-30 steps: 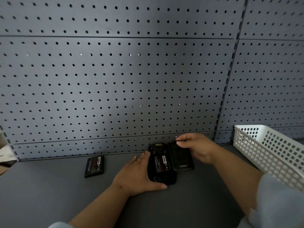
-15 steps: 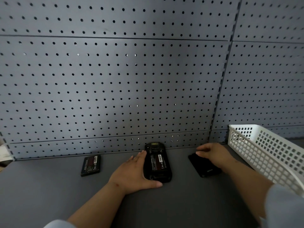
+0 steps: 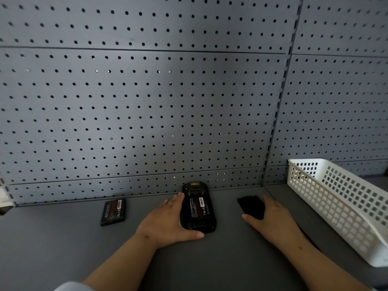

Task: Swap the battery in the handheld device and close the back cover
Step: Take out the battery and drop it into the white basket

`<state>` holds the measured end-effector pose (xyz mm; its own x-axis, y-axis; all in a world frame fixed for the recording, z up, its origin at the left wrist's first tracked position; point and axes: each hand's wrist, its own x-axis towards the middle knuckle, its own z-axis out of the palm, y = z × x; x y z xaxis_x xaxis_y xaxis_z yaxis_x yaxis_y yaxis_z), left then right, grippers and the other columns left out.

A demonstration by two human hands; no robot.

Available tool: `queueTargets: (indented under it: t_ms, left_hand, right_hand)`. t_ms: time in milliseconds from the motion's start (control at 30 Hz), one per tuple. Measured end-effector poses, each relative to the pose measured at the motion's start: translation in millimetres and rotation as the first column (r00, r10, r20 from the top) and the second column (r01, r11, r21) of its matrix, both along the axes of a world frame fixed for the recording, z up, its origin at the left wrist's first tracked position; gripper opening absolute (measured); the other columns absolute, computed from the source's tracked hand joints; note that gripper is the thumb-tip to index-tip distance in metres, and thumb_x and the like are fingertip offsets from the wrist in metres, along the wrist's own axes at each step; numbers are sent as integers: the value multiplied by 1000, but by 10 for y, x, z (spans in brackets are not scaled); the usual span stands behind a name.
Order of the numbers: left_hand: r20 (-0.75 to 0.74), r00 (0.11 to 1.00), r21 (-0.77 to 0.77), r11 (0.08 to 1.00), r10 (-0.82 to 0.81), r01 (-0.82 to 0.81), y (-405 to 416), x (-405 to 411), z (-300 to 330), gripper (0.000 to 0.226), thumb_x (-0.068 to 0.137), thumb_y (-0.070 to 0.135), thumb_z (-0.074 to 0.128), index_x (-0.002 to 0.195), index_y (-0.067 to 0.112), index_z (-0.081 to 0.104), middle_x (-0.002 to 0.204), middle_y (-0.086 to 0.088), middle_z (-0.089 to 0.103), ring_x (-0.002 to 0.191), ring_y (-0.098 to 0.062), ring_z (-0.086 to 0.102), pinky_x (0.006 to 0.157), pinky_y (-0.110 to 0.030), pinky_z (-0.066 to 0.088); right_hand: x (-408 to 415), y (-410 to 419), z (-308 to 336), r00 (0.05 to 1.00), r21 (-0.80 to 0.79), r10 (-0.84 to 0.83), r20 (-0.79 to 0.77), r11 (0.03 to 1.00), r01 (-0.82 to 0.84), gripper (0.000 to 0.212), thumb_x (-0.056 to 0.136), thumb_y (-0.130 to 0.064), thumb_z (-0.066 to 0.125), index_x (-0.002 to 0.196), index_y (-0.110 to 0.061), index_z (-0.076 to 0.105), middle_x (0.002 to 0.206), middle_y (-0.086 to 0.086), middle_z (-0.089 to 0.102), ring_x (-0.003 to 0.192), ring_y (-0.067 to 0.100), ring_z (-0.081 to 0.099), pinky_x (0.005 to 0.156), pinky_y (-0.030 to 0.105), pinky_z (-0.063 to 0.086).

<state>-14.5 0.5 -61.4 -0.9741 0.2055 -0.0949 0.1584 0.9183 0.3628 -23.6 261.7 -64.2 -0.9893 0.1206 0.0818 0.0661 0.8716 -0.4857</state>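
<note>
The black handheld device [image 3: 198, 206] lies face down on the grey shelf with its back open and a labelled battery showing in the bay. My left hand [image 3: 168, 220] cups its left side and near end, fingers along the edge and thumb across the bottom. The black back cover [image 3: 251, 205] lies flat to the right of the device. My right hand [image 3: 270, 219] rests on the cover's near right part with fingers spread. A second loose battery [image 3: 113, 212] lies on the shelf at the left, apart from both hands.
A grey pegboard wall [image 3: 147, 112] rises right behind the device. A white perforated plastic basket [image 3: 340, 204] stands at the right, close to my right forearm. A pale object [image 3: 4, 196] sits at the far left edge.
My right hand carried the back cover away from the device to the right and laid it flat on the shelf. My left hand stayed on the device.
</note>
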Motion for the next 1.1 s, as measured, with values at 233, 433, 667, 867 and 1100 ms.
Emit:
queueTargets:
  t_ms: [233,433,667,867,1100]
  left_hand:
    - [-8,1000,-9,1000,-2,2,3,-4,-1,144,27,95,34,145,25,-7,158,2,5,145,-20,8,116,-32,13]
    - [2,1000,-1,1000,-12,12,-4,-7,5,145,25,94,29,145,23,-8,158,0,4,145,-21,7,116,-33,12]
    - [3,1000,-12,1000,-26,26,3,-13,-9,143,32,90,43,145,21,-9,158,1,2,145,-20,5,116,-31,9]
    - [-17,999,-39,998,-45,44,14,14,38,140,32,89,33,145,18,-10,158,0,0,145,-16,3,114,-26,3]
    - [-22,998,-47,997,-64,63,-1,4,36,140,31,90,28,145,18,-9,158,0,1,145,-15,5,114,-24,3]
  right_hand:
    - [44,-186,103,995,86,64,-73,995,-57,91,78,-58,58,145,-9,21,149,11,33,138,25,28,112,31,26]
    - [46,-718,278,897,-103,442,9,893,-439,67,79,-43,66,137,-22,41,140,-3,50,127,11,46,102,21,35]
    - [-158,-806,398,872,-79,467,149,884,-460,60,69,-36,77,121,-15,58,124,4,63,112,17,59,101,36,46]
    - [-247,-800,421,816,199,550,179,792,-577,54,78,-44,66,121,-12,56,119,10,64,106,22,61,91,36,50]
    - [-164,-750,406,733,561,668,127,561,-608,53,92,-48,40,131,-11,39,115,17,61,101,31,59,70,32,39]
